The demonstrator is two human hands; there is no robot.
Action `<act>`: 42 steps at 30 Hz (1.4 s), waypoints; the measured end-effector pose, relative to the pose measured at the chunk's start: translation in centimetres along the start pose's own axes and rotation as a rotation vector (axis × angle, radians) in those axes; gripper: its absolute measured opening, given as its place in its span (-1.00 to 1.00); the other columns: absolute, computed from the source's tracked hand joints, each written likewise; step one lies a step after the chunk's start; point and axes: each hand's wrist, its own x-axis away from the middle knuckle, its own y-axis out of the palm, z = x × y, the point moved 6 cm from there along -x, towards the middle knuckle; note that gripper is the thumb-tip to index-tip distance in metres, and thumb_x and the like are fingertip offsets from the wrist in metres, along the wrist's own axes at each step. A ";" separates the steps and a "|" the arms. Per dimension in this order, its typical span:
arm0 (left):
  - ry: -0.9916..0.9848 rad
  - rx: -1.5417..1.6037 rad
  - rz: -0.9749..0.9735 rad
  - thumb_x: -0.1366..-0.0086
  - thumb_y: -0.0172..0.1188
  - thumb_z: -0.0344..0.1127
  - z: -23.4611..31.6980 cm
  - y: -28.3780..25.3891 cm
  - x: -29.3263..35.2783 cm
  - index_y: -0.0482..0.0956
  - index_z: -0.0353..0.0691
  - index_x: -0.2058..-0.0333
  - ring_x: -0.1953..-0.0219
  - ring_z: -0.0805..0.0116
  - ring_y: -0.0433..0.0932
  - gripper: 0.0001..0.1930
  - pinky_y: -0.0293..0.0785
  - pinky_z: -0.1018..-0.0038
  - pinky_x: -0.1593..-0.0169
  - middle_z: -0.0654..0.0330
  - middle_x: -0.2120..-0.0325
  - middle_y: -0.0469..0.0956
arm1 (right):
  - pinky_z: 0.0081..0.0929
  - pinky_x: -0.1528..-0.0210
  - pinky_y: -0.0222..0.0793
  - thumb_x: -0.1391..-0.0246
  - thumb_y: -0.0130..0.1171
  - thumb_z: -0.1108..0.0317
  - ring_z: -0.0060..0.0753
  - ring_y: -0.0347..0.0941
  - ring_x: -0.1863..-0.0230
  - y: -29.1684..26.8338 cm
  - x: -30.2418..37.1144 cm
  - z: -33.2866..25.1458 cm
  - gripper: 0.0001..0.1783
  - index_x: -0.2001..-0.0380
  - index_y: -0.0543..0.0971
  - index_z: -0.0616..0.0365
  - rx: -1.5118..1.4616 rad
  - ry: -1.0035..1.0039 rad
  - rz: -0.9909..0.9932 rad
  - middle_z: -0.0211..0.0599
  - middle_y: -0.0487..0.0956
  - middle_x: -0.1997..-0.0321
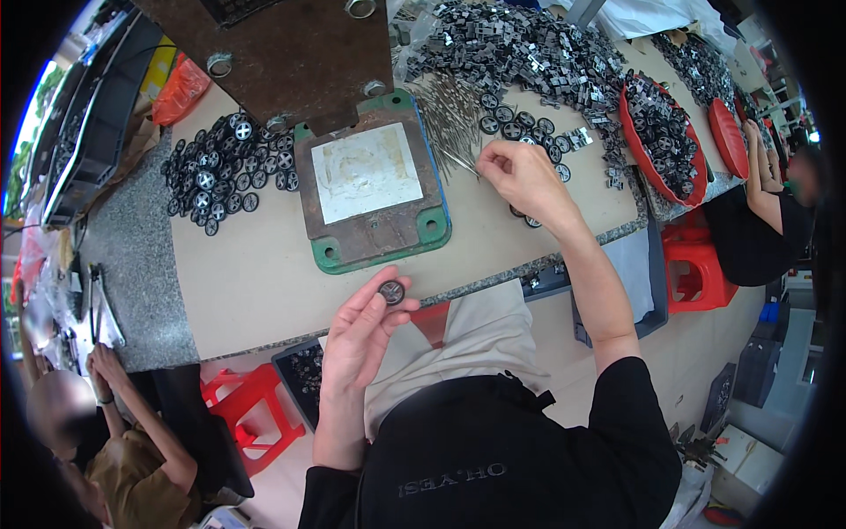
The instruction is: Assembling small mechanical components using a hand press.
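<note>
Between the thumb and fingers of my left hand [357, 331] is a small black toy wheel [391, 292], held just in front of the press's near edge. My right hand [527, 183] is closed in a pinch at the near end of a heap of thin metal pins [448, 119]. A pin runs up to its fingertips and appears to be gripped there. Loose wheels [526, 121] lie just beyond my right hand. A larger pile of black wheels with silver spokes [231, 163] spreads left of the press.
A press with a green-edged base [374, 242] and pale plate stands mid-table. Small dark and silver parts [529, 53] heap at the back. A red bowl [631, 132] of wheels stands right. Co-workers sit at both sides, near red stools [256, 414]. Bins [652, 291] sit below the table edge.
</note>
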 end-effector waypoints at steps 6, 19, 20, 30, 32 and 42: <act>0.031 0.050 -0.141 -0.22 0.05 -0.41 -1.2 0.8 -1.1 0.27 -0.34 -0.05 0.13 0.28 0.47 -0.59 0.43 0.51 0.09 0.05 0.10 0.41 | -0.76 0.57 0.24 -0.04 0.05 0.46 -0.71 0.34 0.58 1.3 2.3 -1.2 -0.93 0.40 0.46 0.25 -0.841 0.135 -0.360 -0.36 0.52 0.43; 0.067 0.082 -0.170 -0.20 0.07 -0.46 -2.0 2.2 -1.7 0.31 -0.31 -0.03 0.11 0.31 0.47 -0.60 0.41 0.47 0.01 0.08 0.15 0.47 | -0.68 0.36 0.40 -0.04 0.05 0.52 -0.55 0.48 0.39 3.5 8.6 -5.6 -0.88 0.40 0.54 0.36 -0.881 -0.113 -0.285 -0.28 0.50 0.38; 0.076 0.082 -0.175 -0.19 0.08 -0.46 -1.9 2.2 -1.7 0.32 -0.31 -0.02 0.11 0.32 0.47 -0.61 0.40 0.46 0.01 0.09 0.16 0.48 | -0.66 0.36 0.44 -0.04 0.04 0.55 -0.52 0.47 0.37 3.7 8.7 -5.7 -0.88 0.37 0.54 0.36 -0.807 -0.134 -0.308 -0.25 0.47 0.37; 0.120 0.087 -0.150 -0.19 0.09 -0.46 -2.4 2.0 -1.6 0.36 -0.31 0.00 0.18 0.39 0.50 -0.63 0.44 0.51 0.08 0.10 0.15 0.47 | -0.64 0.45 0.34 0.08 0.14 0.55 -0.55 0.43 0.46 3.7 9.4 -6.2 -0.91 0.43 0.57 0.30 -0.654 -0.210 -0.187 -0.26 0.51 0.45; 0.278 -0.303 -0.029 -0.18 0.11 -0.45 -1.9 1.5 -1.3 0.38 -0.32 0.02 0.27 0.41 0.53 -0.64 0.47 0.59 0.23 0.10 0.19 0.49 | -0.64 0.45 0.35 0.10 0.15 0.55 -0.53 0.44 0.47 2.9 9.7 -7.0 -0.90 0.43 0.57 0.30 -0.482 -0.329 -0.056 -0.26 0.51 0.45; 0.125 0.125 -0.093 -0.14 0.14 -0.48 -3.1 2.0 -1.9 0.40 -0.38 0.05 0.29 0.43 0.53 -0.64 0.48 0.57 0.21 0.11 0.26 0.53 | -0.65 0.49 0.36 0.10 0.15 0.57 -0.53 0.46 0.46 3.6 10.0 -6.1 -0.90 0.43 0.57 0.30 -0.652 -0.289 -0.025 -0.25 0.51 0.45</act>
